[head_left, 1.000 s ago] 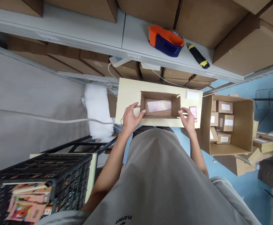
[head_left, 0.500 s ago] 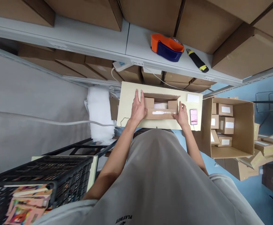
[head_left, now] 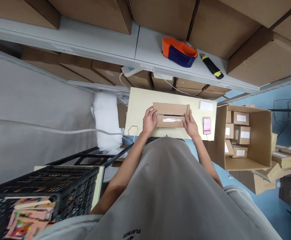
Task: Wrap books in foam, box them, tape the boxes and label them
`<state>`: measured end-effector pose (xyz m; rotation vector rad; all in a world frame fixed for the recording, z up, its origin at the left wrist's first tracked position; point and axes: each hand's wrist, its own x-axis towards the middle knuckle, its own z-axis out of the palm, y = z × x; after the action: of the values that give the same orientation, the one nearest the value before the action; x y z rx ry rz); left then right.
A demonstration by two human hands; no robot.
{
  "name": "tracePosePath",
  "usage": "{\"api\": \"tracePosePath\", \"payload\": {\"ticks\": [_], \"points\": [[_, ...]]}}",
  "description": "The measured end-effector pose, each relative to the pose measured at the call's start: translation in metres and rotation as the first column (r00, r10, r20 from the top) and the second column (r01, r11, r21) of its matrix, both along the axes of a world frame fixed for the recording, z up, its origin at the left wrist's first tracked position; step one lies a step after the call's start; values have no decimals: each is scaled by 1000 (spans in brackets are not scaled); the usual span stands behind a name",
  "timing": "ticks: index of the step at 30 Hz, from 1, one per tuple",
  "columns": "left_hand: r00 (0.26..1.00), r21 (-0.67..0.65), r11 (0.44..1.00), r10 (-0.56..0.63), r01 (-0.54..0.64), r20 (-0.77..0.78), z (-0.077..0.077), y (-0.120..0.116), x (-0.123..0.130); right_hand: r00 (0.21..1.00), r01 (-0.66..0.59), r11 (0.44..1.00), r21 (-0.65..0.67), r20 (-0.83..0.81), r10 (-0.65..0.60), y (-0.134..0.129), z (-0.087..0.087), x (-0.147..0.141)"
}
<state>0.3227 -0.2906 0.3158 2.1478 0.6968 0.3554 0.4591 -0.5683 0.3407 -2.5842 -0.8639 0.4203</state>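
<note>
A small brown cardboard box (head_left: 170,108) sits on the pale yellow tabletop (head_left: 140,100), its two long top flaps folded down with a narrow dark gap between them. Shiny tape with white marks runs along the near flap. My left hand (head_left: 149,121) grips the box's left end, fingers bent over the corner. At the right end, my right hand (head_left: 190,125) holds the other side, thumb on the near flap and fingers along the edge. To its right lies a phone (head_left: 206,125) with a pink screen, beneath a white paper slip (head_left: 206,105).
An orange and blue tape dispenser (head_left: 179,53) and a black-yellow utility knife (head_left: 211,66) lie on the grey shelf (head_left: 98,38) above. A large open carton (head_left: 259,136) with several small boxes stands right. White wrapping material (head_left: 107,120) and a black crate (head_left: 78,193) are at left.
The box's open top is now covered: its long flaps have come down over the inner end flaps. My left hand has shifted lower and its raised fingers have bent onto the box.
</note>
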Motion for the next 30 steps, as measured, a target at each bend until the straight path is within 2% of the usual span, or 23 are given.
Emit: {"api": "tracePosePath", "payload": {"ticks": [4,8,10,12,15,17,20,25,30], "points": [[998,7,999,43,-43,50,-6,-7,3,994,105,994,33,38,-107,4,-15,-15],[995,54,998,34,-39,89,-7,-8,1,976,186,978,98,99,-195,11,-17,-11],[997,70,997,30,-36,76,-7,-6,2,975,172,978,118,119,-186,16,-16,0],[998,90,996,2,-8,66,-6,-2,6,984,110,986,123,129,-126,22,-16,12],[993,118,990,-88,78,82,-6,4,17,992,-18,996,86,129,7,28,-14,27],[986,115,984,-144,134,80,-7,6,23,992,-56,997,54,115,50,30,-12,31],[983,86,982,-172,166,62,-7,5,27,996,-40,999,21,84,38,32,-9,32],[988,54,988,-145,142,50,-4,1,27,997,20,1000,13,76,-21,37,-5,29],[985,43,984,-172,170,29,-2,6,34,991,89,996,4,96,-89,42,-4,23]]}}
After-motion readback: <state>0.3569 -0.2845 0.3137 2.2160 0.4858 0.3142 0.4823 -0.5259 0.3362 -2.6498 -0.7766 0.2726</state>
